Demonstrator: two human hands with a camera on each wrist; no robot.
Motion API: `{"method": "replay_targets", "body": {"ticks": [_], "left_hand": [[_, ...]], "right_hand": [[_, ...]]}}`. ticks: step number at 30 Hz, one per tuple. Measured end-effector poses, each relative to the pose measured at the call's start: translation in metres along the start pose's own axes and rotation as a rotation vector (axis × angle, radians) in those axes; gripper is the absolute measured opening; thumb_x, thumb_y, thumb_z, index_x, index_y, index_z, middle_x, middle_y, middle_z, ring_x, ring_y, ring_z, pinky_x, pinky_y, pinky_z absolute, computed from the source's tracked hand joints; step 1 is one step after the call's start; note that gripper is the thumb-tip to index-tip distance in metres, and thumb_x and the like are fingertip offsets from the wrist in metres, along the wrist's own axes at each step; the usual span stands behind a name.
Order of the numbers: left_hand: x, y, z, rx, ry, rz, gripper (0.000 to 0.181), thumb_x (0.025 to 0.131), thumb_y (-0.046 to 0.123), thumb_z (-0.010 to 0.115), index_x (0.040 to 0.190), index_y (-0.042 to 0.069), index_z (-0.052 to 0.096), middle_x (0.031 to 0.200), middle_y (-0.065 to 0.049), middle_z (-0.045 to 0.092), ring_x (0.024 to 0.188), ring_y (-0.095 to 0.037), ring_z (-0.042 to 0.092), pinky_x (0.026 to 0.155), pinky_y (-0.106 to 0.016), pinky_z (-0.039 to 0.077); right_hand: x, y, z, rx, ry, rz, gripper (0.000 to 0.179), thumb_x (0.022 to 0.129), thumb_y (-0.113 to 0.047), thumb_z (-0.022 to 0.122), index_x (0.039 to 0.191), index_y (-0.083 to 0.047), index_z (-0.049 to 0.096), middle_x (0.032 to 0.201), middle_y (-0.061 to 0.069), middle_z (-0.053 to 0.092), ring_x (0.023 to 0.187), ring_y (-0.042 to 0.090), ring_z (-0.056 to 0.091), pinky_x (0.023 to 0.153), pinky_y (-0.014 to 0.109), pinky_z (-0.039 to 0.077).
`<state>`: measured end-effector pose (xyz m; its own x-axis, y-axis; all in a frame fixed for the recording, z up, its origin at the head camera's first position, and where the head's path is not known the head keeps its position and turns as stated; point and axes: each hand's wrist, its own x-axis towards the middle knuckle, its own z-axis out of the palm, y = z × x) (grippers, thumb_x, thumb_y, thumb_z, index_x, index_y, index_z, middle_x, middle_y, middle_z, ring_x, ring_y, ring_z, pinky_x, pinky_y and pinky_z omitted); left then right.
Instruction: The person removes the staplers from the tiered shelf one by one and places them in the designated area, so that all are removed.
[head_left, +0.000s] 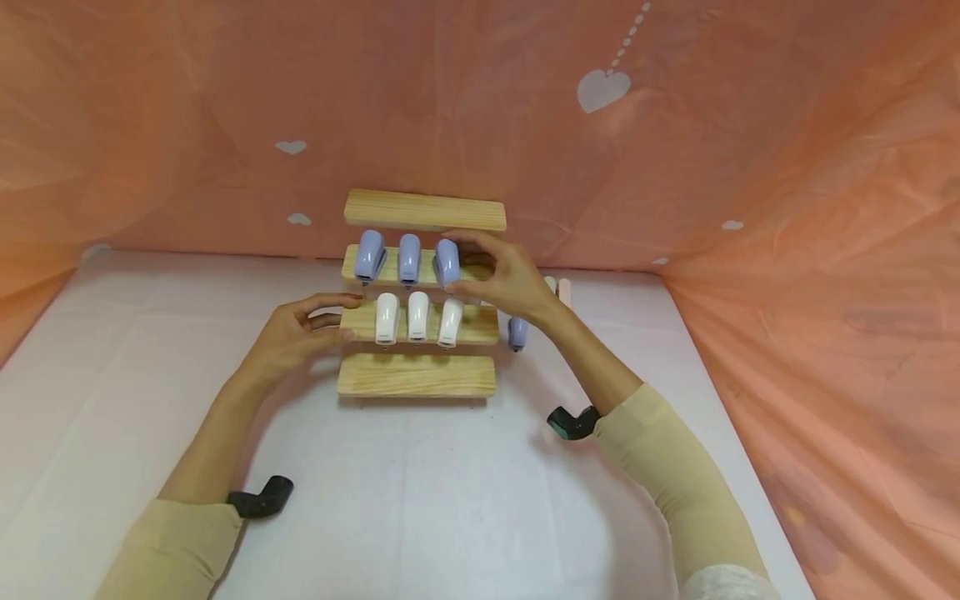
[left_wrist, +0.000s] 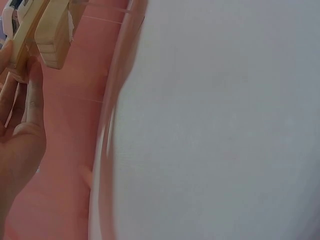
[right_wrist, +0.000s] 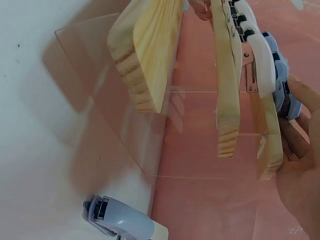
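Observation:
A tiered wooden rack [head_left: 416,377] with clear side panels stands against the back cloth. Three lavender staplers [head_left: 409,259] sit on its second tier from the top, and three white staplers [head_left: 417,317] on the tier below. My right hand [head_left: 513,279] pinches the rightmost lavender stapler [head_left: 447,262] between thumb and fingers at that tier's right end. With thumb and fingers, my left hand [head_left: 294,340] grips the left end of the white staplers' tier; in the left wrist view its fingers [left_wrist: 34,97] touch the wood.
Another lavender stapler [head_left: 517,332] rests on the white table right of the rack. Behind it, a pink item [head_left: 565,292] and a pale one stand partly hidden by my right arm. Orange cloth with white hearts [head_left: 603,90] hangs at the back and sides.

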<state>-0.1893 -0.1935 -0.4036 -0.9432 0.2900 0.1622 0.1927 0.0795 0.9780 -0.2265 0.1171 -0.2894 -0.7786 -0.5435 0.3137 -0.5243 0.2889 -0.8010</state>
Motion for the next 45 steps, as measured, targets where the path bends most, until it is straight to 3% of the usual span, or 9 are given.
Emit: {"method": "replay_targets", "body": {"ticks": [7,13,24,35,40,45], "left_hand": [[0.001,0.001,0.0,-0.016,-0.02,-0.009,0.042,0.089,0.006,0.074,0.129,0.002,0.062,0.132,0.002,0.06,0.102,-0.009,0.065,0.083,-0.02,0.054],[0.001,-0.001,0.0,-0.03,-0.012,-0.019,0.041,0.089,0.006,0.075,0.128,0.003,0.063,0.133,0.002,0.059,0.104,-0.009,0.066,0.083,-0.022,0.055],[-0.001,0.0,0.002,0.012,0.004,-0.044,0.042,0.089,0.01,0.076,0.128,0.002,0.063,0.134,-0.004,0.058,0.106,-0.008,0.066,0.084,-0.024,0.056],[-0.001,0.001,0.0,0.011,-0.005,-0.024,0.042,0.09,0.008,0.075,0.128,0.0,0.062,0.135,-0.003,0.058,0.106,-0.008,0.065,0.086,-0.022,0.055],[-0.001,0.002,0.0,0.017,-0.003,-0.018,0.041,0.089,0.008,0.075,0.127,0.0,0.062,0.133,0.002,0.06,0.106,-0.009,0.064,0.088,-0.021,0.053],[-0.001,0.003,-0.001,0.004,-0.01,-0.028,0.041,0.088,0.007,0.076,0.126,0.001,0.062,0.131,0.003,0.06,0.105,-0.01,0.064,0.086,-0.021,0.054]], "right_hand": [[-0.008,0.004,-0.004,0.027,0.031,0.002,0.057,0.08,0.007,0.079,0.132,0.008,0.056,0.12,0.023,0.063,0.11,0.032,0.061,0.099,0.043,0.05],[-0.013,0.008,-0.009,0.006,0.057,-0.042,0.057,0.079,0.008,0.079,0.131,0.01,0.056,0.119,0.026,0.062,0.108,0.037,0.06,0.097,0.051,0.049],[-0.028,0.015,-0.021,-0.016,0.119,0.005,0.057,0.079,0.008,0.079,0.131,0.009,0.056,0.125,0.025,0.061,0.106,0.036,0.061,0.096,0.049,0.049],[-0.037,0.019,-0.033,-0.038,0.137,0.025,0.059,0.079,0.007,0.079,0.133,0.007,0.056,0.124,0.024,0.061,0.105,0.037,0.062,0.091,0.029,0.052],[-0.042,0.019,-0.037,-0.035,0.148,0.051,0.058,0.079,0.006,0.08,0.132,0.006,0.056,0.123,0.024,0.061,0.108,0.037,0.062,0.097,0.04,0.051],[-0.047,0.019,-0.043,-0.04,0.154,0.069,0.058,0.08,0.005,0.079,0.133,0.006,0.055,0.124,0.023,0.06,0.11,0.038,0.061,0.097,0.042,0.05]]}}
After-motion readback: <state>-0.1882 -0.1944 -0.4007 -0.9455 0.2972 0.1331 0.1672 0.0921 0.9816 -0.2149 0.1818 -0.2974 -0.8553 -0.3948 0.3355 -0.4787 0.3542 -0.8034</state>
